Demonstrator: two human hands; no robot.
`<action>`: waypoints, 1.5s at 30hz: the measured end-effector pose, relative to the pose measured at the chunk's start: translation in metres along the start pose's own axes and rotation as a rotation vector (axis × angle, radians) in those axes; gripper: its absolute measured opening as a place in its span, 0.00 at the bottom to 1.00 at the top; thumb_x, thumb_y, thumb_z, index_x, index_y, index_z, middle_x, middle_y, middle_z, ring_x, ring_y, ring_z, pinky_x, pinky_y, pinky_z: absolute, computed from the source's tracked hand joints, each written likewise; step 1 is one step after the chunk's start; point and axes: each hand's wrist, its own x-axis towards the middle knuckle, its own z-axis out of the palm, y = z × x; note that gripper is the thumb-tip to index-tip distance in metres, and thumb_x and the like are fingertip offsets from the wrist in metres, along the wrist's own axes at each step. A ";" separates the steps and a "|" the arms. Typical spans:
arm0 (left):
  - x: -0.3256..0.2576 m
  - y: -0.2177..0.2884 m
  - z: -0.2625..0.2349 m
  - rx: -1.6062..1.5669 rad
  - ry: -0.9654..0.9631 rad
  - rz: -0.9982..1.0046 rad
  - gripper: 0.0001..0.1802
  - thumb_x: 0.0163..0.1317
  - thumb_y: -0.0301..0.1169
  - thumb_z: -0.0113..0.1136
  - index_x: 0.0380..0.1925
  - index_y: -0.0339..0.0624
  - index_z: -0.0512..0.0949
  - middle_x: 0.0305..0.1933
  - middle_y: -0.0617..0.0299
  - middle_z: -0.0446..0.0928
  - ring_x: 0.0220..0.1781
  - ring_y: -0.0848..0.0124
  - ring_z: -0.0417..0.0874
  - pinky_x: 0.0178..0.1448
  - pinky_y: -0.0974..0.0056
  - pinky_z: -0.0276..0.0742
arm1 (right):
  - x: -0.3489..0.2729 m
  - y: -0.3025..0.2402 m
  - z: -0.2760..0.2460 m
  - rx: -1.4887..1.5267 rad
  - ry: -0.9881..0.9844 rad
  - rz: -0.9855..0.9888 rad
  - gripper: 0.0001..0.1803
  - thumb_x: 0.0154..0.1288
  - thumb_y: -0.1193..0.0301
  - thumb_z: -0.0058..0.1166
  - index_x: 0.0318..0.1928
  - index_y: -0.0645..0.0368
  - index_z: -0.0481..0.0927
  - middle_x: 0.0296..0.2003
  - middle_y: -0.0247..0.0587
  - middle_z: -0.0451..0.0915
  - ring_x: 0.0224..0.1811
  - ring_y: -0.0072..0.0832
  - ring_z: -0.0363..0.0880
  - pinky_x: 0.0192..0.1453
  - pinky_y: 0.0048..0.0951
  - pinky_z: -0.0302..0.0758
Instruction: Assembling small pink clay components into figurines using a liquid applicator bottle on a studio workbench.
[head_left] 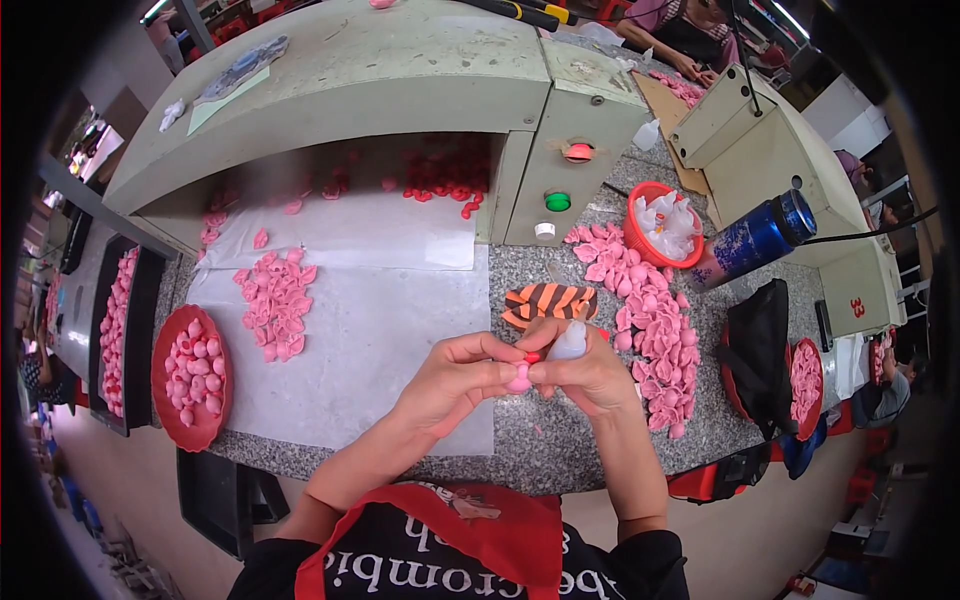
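Observation:
Over the table's front part, my left hand (462, 378) is closed, thumb and fingertips pinching a small pink piece (519, 380) with a red part (533, 356) at its top. My right hand (598, 375) meets it from the other side, thumb and fingertips at the same piece. Tucked between the fingers of that hand is a small translucent white squeeze bottle (570, 341). Just beyond the hands lies an orange-and-brown striped item (549, 303). A long heap of pink petal-like pieces (655, 345) spreads beside my right hand; a smaller pink heap (277, 303) rests on the white sheet (380, 330).
A grey-green machine (400, 90) with an open slot stands behind the sheet, pink and red pieces inside. Left is a red bowl (168, 420) of pink balls. Right are a red basket (634, 222) of white bottles, a blue bottle (750, 243) and a black bag (757, 355). Another person works far right.

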 end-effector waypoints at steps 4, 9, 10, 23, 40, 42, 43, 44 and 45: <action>0.001 -0.001 0.000 0.009 0.009 -0.011 0.06 0.52 0.21 0.55 0.32 0.34 0.75 0.37 0.54 0.76 0.40 0.68 0.78 0.48 0.64 0.74 | -0.002 0.001 0.000 -0.025 0.030 -0.003 0.13 0.40 0.85 0.57 0.32 0.63 0.76 0.31 0.40 0.73 0.26 0.23 0.74 0.22 0.18 0.68; 0.004 -0.002 -0.002 0.012 0.000 -0.014 0.07 0.52 0.21 0.55 0.32 0.34 0.75 0.36 0.54 0.76 0.40 0.68 0.78 0.48 0.64 0.74 | -0.001 0.003 -0.002 -0.003 0.044 -0.046 0.13 0.42 0.82 0.60 0.33 0.66 0.76 0.26 0.40 0.77 0.24 0.20 0.75 0.21 0.16 0.67; 0.004 -0.002 -0.003 0.008 0.005 -0.017 0.07 0.52 0.21 0.55 0.32 0.34 0.75 0.36 0.54 0.76 0.40 0.68 0.78 0.48 0.64 0.74 | 0.000 0.003 -0.002 -0.005 0.043 -0.053 0.13 0.42 0.82 0.60 0.33 0.66 0.76 0.26 0.39 0.77 0.24 0.21 0.75 0.21 0.16 0.68; 0.005 -0.010 -0.001 -0.030 -0.014 0.078 0.05 0.53 0.21 0.55 0.32 0.36 0.73 0.35 0.55 0.76 0.38 0.70 0.79 0.46 0.66 0.75 | -0.002 0.001 0.001 -0.078 0.065 -0.100 0.12 0.42 0.84 0.58 0.32 0.65 0.76 0.30 0.39 0.74 0.26 0.21 0.74 0.22 0.17 0.69; -0.010 0.014 -0.001 0.433 0.064 0.497 0.22 0.47 0.14 0.57 0.47 0.32 0.72 0.45 0.54 0.72 0.46 0.69 0.76 0.47 0.68 0.77 | -0.007 0.036 0.038 -0.459 0.295 -0.674 0.13 0.48 0.89 0.49 0.37 0.68 0.75 0.39 0.45 0.69 0.32 0.26 0.74 0.29 0.20 0.76; -0.012 0.017 -0.002 0.516 0.021 0.495 0.20 0.49 0.13 0.56 0.45 0.31 0.73 0.47 0.54 0.71 0.46 0.68 0.75 0.48 0.68 0.76 | -0.005 0.040 0.039 -0.409 0.318 -0.728 0.12 0.49 0.89 0.48 0.36 0.68 0.75 0.38 0.46 0.69 0.31 0.26 0.74 0.29 0.21 0.76; -0.013 0.016 -0.003 0.510 0.025 0.503 0.20 0.49 0.13 0.56 0.45 0.31 0.73 0.47 0.54 0.71 0.46 0.68 0.75 0.48 0.68 0.76 | -0.005 0.041 0.044 -0.411 0.361 -0.735 0.11 0.49 0.89 0.48 0.36 0.68 0.75 0.38 0.46 0.69 0.31 0.26 0.74 0.28 0.21 0.76; -0.013 0.015 -0.004 0.505 0.020 0.509 0.19 0.49 0.13 0.56 0.45 0.31 0.73 0.46 0.54 0.70 0.46 0.68 0.75 0.48 0.68 0.77 | -0.005 0.041 0.045 -0.417 0.355 -0.735 0.11 0.49 0.89 0.48 0.36 0.68 0.75 0.38 0.46 0.69 0.31 0.26 0.74 0.28 0.21 0.76; -0.013 0.014 -0.004 0.501 0.015 0.515 0.19 0.49 0.13 0.55 0.45 0.31 0.72 0.46 0.54 0.70 0.45 0.68 0.75 0.48 0.68 0.77 | -0.005 0.041 0.045 -0.428 0.361 -0.754 0.11 0.50 0.89 0.48 0.35 0.68 0.75 0.37 0.46 0.70 0.30 0.26 0.74 0.28 0.21 0.76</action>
